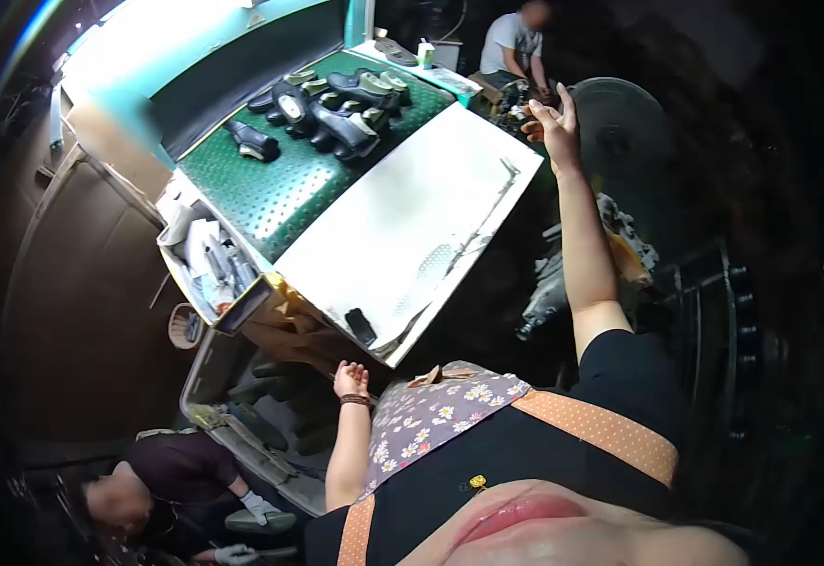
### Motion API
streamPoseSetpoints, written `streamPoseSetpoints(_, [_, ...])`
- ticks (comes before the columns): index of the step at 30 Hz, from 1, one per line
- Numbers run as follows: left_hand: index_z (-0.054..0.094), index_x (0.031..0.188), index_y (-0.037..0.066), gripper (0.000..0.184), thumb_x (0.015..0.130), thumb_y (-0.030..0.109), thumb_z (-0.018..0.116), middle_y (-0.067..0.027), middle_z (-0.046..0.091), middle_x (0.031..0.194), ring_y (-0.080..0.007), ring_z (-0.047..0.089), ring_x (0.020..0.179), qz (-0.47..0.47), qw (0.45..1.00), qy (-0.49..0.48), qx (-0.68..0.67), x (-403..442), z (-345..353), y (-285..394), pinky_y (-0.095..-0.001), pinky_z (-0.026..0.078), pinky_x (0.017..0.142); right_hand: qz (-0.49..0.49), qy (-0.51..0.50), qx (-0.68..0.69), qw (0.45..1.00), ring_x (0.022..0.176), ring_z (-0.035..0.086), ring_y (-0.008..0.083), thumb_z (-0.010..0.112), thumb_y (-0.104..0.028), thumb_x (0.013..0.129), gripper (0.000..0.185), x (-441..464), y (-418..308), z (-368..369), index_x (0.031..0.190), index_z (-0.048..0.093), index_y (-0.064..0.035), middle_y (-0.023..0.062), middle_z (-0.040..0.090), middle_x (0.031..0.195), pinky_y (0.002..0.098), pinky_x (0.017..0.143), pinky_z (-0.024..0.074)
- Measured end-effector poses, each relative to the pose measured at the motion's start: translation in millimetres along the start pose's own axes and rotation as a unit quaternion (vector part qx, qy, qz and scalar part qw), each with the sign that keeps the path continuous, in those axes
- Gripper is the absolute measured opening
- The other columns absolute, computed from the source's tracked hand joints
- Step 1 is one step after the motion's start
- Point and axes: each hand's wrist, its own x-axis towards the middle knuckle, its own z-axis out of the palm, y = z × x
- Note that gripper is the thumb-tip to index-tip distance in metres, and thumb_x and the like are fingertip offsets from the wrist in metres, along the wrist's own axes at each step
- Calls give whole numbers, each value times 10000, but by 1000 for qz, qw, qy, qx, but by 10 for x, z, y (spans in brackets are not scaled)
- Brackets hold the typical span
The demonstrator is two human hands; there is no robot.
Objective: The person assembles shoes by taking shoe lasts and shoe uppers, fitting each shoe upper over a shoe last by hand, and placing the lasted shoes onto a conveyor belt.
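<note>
Right grip (560,130) splayed; left grip (351,379) (half-curled) near white tabletop (403,208).

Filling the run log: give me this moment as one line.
left hand: near white tabletop | right hand: raised, looks empty | shoes: on green surface

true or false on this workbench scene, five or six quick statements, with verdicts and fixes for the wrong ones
1. Several dark shoes lie on the green surface. True.
2. The right hand is gripping a shoe. False: it is raised, fingers spread, with no shoe in it.
3. The person's apron has a flower print. True.
4. The left hand lies flat in the middle of the white panel. False: it is off the panel, near its lower corner.
5. A bracelet is on the right wrist. False: it is on the left.
6. The co-worker at lower left wears light-coloured gloves. True.
</note>
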Motion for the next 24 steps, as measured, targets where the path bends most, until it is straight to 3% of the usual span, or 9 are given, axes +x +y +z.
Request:
streamPoseSetpoints(5, [517,1180,85,402,779,90,541,-52,600,865,-174,606,739,-11,998,58,-12,-49,-20,58,-327,516,640,44,-36,22,998,567,609,148,635,-188,829,721,346,576,341,1392,202,-65,116,652,846,238,469,460])
streamPoseSetpoints(11, [598,1054,105,269,803,202,595,-5,592,779,-119,576,643,22,990,131,-41,96,289,22,-271,458,540,125,-137,24,982,623,616,158,619,-178,854,664,677,1059,1353,1381,234,-52,112,643,918,247,524,471])
streamPoseSetpoints(13, [627,980,103,231,807,256,614,10,578,738,-89,543,628,43,982,183,2,162,530,37,-272,425,524,134,-197,14,971,671,616,143,629,-172,848,576,759,1192,1807,1333,344,-47,97,637,933,237,550,471])
streamPoseSetpoints(15, [652,928,23,372,832,380,614,-64,653,880,-181,602,794,119,973,191,45,366,722,-10,-305,459,731,135,-257,-7,957,700,613,132,635,-175,843,509,812,1346,2282,1286,420,-43,81,633,939,229,572,471])
streamPoseSetpoints(17, [635,971,-14,485,864,452,552,-143,657,955,-262,609,901,137,937,248,205,551,870,-52,-317,442,823,121,-308,-33,943,766,603,117,652,-192,831,427,841,1565,2765,1215,520,-61,61,624,951,238,620,481])
streamPoseSetpoints(18, [639,963,6,562,888,528,443,-180,644,956,-314,599,942,115,911,301,257,429,1078,64,-374,449,816,108,-329,-49,937,782,600,114,656,-194,826,408,879,1753,3022,1196,540,-65,61,625,955,241,631,485])
streamPoseSetpoints(21, [646,953,46,580,895,554,372,-175,632,1001,-340,583,963,94,871,358,322,364,1216,162,-419,449,808,75,-403,-83,908,854,599,134,675,-214,800,390,979,2246,3839,1148,583,-64,69,633,996,268,711,491])
streamPoseSetpoints(23, [640,899,78,546,904,541,350,-160,629,977,-348,583,949,118,836,391,366,283,1297,219,-464,453,787,-42,-452,-114,884,873,601,168,691,-229,777,424,1098,2719,4472,1149,582,-57,94,636,1003,300,770,482])
streamPoseSetpoints(24, [637,881,85,528,907,530,353,-156,632,950,-349,587,934,124,822,404,381,298,1307,203,-461,458,781,-56,-456,-142,877,906,600,182,698,-229,764,443,1109,2910,4799,1152,577,-52,112,637,1009,308,822,464])
